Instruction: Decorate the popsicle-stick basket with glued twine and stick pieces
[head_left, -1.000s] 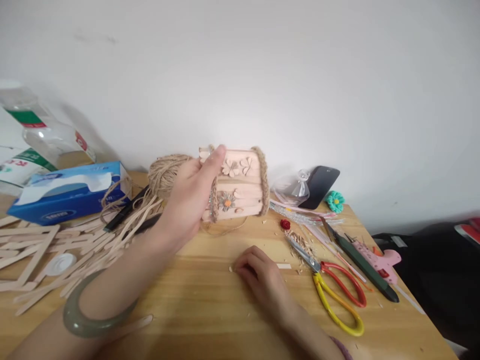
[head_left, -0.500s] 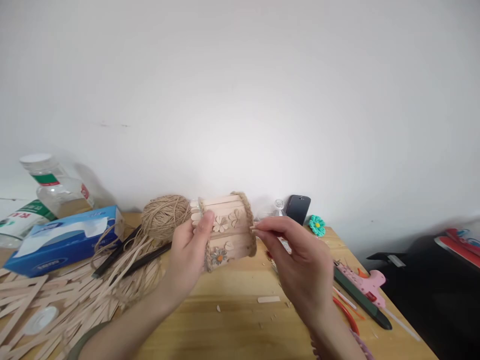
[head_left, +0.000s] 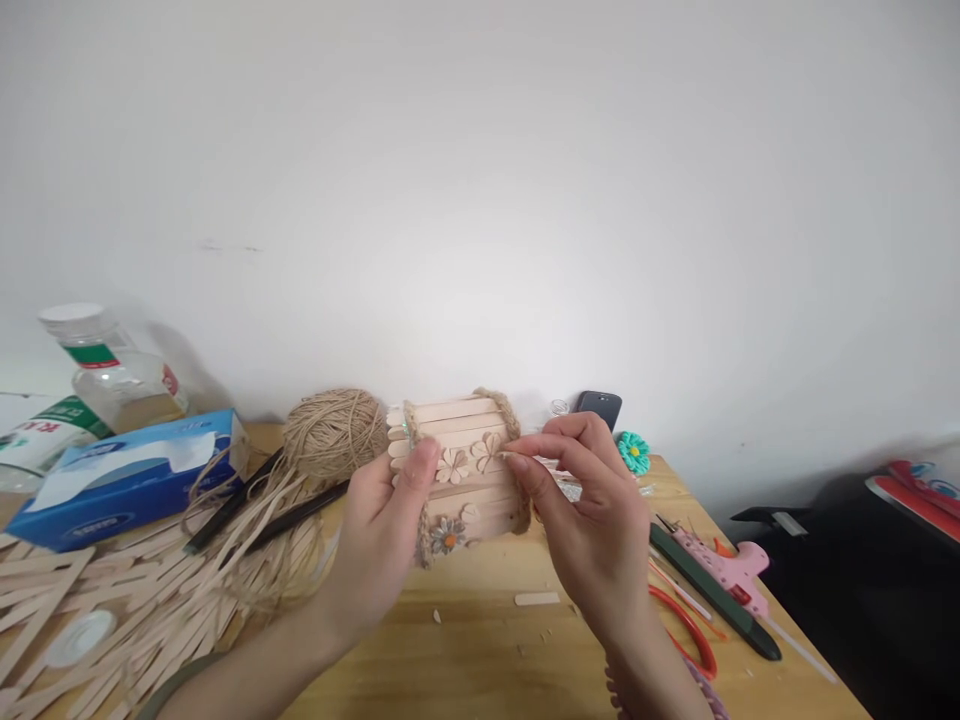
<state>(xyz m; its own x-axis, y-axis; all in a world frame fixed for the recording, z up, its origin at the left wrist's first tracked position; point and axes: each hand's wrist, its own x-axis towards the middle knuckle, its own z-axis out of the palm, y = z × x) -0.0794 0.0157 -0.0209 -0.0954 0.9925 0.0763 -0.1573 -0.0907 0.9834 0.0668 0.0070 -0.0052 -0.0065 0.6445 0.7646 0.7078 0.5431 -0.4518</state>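
Note:
Held on its side above the table is a popsicle-stick holder [head_left: 465, 415], its wooden slats banded near both ends with braided twine. My left hand [head_left: 386, 525] grips one end, thumb pressed on the front. Petal-shaped wood chips form a flower [head_left: 452, 466] on its face, beside a second wooden flower [head_left: 487, 452]. A grey flower with an orange centre [head_left: 448, 535] sits lower down. My right hand [head_left: 592, 510] pinches a small pale wooden piece [head_left: 508, 456] between thumb and forefinger, right at the second flower.
To the left lie a twine ball [head_left: 334, 430], a blue tissue box [head_left: 124, 480], bottles [head_left: 112, 365] and a heap of wooden sticks [head_left: 172, 600]. On the right are a pink glue gun [head_left: 727, 570], a dark green tool [head_left: 712, 590], orange-handled scissors [head_left: 694, 630] and a teal flower [head_left: 634, 453].
The holder has moved slightly right and down in my left hand. My right hand has shifted left, bringing its small piece from the twine edge to the second wooden flower.

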